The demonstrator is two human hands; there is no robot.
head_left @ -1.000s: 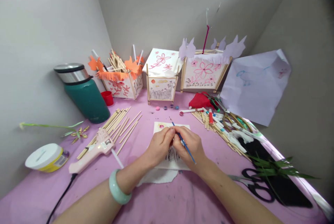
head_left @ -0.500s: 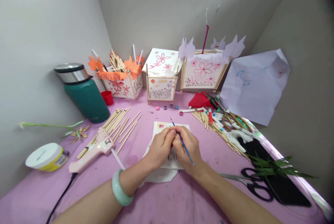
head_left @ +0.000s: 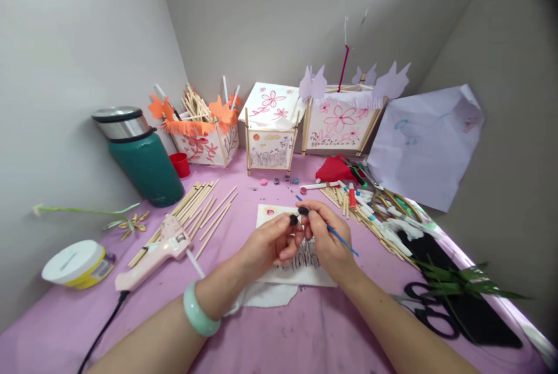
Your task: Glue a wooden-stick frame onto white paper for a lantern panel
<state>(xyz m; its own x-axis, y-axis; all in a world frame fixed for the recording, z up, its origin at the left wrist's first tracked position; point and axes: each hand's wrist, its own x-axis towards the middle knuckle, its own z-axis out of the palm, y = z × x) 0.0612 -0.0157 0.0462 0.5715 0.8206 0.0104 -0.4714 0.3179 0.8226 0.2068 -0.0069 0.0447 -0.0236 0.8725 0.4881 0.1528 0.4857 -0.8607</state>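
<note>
Between the fingertips of my left hand is a small black round piece. My right hand pinches a second black round piece, close beside the first but apart from it. A thin blue paintbrush also lies in my right hand, its tip pointing away from me. Both hands hover over a white sheet with black strokes and a small red and yellow spot, partly covered by my fingers. A white cloth or paper shows under the sheet's near edge.
Thin wooden sticks and a pink glue gun lie left, near a green bottle. Small paint blobs or pots sit ahead, before a paper lantern. Markers and black-handled scissors are right.
My hands were closed together; now they have come apart, showing one black round piece in each. The paintbrush has shifted right with my right hand, uncovering more of the sheet.
</note>
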